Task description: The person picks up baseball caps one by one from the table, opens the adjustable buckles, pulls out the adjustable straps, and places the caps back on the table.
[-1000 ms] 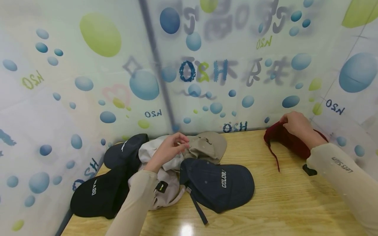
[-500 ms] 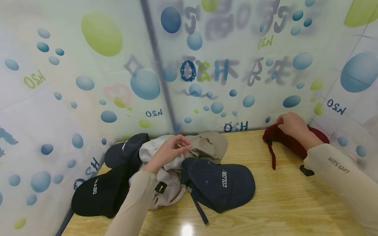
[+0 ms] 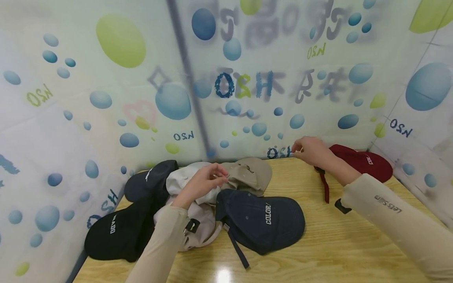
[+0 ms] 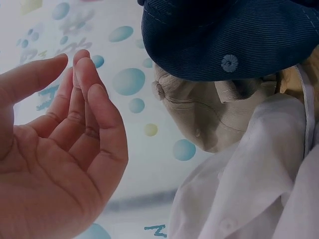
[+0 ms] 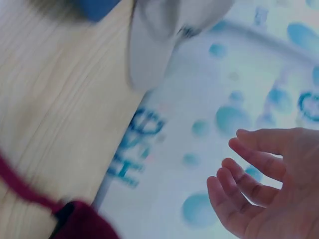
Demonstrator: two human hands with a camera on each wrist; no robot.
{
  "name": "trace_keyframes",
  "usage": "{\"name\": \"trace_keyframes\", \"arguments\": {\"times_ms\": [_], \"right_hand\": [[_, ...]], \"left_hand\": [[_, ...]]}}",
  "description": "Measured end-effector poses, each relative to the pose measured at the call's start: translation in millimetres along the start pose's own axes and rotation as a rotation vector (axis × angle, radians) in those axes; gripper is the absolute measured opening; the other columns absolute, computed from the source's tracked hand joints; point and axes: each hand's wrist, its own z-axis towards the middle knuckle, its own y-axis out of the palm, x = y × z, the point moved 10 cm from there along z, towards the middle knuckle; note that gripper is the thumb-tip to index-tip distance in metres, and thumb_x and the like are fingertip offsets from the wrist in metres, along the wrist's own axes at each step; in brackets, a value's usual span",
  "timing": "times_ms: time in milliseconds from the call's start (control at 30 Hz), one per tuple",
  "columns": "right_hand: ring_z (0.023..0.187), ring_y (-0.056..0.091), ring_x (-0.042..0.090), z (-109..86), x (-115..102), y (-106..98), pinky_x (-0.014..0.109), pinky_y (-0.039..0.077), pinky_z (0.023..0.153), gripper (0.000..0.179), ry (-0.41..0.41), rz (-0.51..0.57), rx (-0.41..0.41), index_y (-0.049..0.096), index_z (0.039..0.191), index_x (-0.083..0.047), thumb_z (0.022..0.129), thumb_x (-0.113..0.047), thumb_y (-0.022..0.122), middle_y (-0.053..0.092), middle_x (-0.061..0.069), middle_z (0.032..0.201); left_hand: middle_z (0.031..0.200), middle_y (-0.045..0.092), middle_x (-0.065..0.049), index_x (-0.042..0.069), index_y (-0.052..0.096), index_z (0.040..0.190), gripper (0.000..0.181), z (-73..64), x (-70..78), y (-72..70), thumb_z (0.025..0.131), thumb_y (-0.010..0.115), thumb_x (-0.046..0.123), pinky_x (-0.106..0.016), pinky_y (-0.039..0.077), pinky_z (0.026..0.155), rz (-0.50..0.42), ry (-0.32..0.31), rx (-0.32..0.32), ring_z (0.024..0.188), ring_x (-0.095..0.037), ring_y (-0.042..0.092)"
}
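My left hand [image 3: 203, 181] hovers over the heap of caps with loosely bent fingers and holds nothing; in the left wrist view its palm shows bare. Under and around it lie a white cap [image 3: 177, 181], a tan cap [image 3: 260, 175] and a pale pinkish cap [image 3: 203, 234]. In front is a navy cap [image 3: 244, 222] lettered COLOR, its strap hanging loose. My right hand [image 3: 313, 151], fingers relaxed with nothing in them, is in the air just left of a dark red cap [image 3: 371, 165]. That cap rests at the back right, partly hidden behind the hand and wrist.
A black cap [image 3: 118, 234] and a dark cap with a white logo [image 3: 145, 182] lie at the left end of the wooden table [image 3: 318, 251]. A sheet printed with bubbles [image 3: 231, 108] stands along the back and sides.
My right hand has let go of the red cap and moved left from it. The cap now lies flatter, its brim and lettering facing right. My left hand has stayed in place.
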Motion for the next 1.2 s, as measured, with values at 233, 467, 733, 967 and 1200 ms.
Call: {"name": "trace_keyframes", "arguments": {"times_ms": [233,467,733,967,1200], "right_hand": [[0.085,0.066,0.025,5.9,-62.3,10.4,0.041,0.056,0.076,0.013,-0.090,0.057,-0.039,0.073,0.102,-0.004,0.094,-0.013,0.067,0.072,0.012,0.097],[0.095,0.067,0.025,5.8,-121.7,25.7,0.039,0.056,0.081,0.012,-0.205,0.069,-0.103,0.074,0.103,-0.011,0.095,-0.018,0.068,0.073,0.008,0.101],[0.072,0.063,0.012,-4.0,-173.1,47.8,0.026,0.051,0.066,0.016,-0.315,0.032,-0.198,0.072,0.082,-0.016,0.093,-0.027,0.071,0.070,-0.002,0.080],[0.064,0.056,0.006,-16.7,-202.0,81.0,0.024,0.047,0.060,0.022,-0.349,-0.099,-0.269,0.068,0.076,-0.024,0.088,-0.041,0.075,0.062,-0.010,0.071],[0.060,0.059,0.011,-24.3,-215.8,104.2,0.025,0.047,0.054,0.036,-0.360,-0.290,-0.220,0.073,0.081,-0.020,0.081,-0.056,0.076,0.061,-0.006,0.062]], "left_hand": [[0.109,0.069,-0.011,0.003,0.061,0.118,0.021,-1.5,-5.4,4.8,0.101,0.057,0.016,-0.042,0.054,0.083,0.013,-0.023,-0.041,0.091,-0.031,0.068],[0.109,0.071,-0.011,0.003,0.061,0.120,0.023,-2.8,-8.2,9.6,0.102,0.055,0.016,-0.048,0.054,0.086,0.018,-0.037,-0.071,0.089,-0.020,0.067],[0.108,0.071,-0.012,0.002,0.062,0.120,0.024,-3.1,-11.4,4.1,0.102,0.056,0.018,-0.048,0.054,0.083,0.028,-0.043,-0.034,0.091,-0.031,0.068],[0.107,0.070,-0.015,0.004,0.062,0.116,0.021,-1.7,-15.2,3.4,0.102,0.056,0.019,-0.046,0.055,0.080,0.028,-0.033,-0.037,0.090,-0.032,0.068],[0.110,0.069,-0.016,0.004,0.062,0.115,0.021,-0.8,-15.7,4.1,0.102,0.057,0.020,-0.033,0.053,0.076,0.038,-0.016,-0.035,0.087,-0.023,0.067]]}}
